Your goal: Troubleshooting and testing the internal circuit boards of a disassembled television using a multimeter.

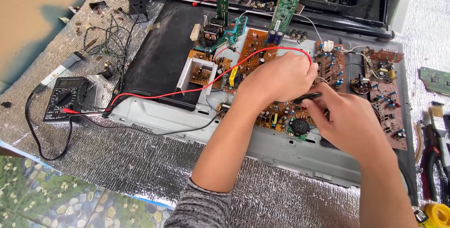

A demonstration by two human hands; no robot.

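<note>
Grey mottled knit sleeve (pixel 199 208) pushed up left forearm; right forearm bare.

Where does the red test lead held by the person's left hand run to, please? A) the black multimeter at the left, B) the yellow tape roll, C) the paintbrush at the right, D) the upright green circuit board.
A: the red test lead runs from the left hand across the chassis to the black multimeter.

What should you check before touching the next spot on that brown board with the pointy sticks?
1. Red lead runs unbroken from the meter to the left hand: ok.
2. Black probe gripped in the right hand: ok.
3. Probe tips resting on the right points of the circuit board: cannot tell, hidden by the hands.
4. Meter display readable: cannot tell, too small.
5. Leads clear of the upright green board: ok.
</note>
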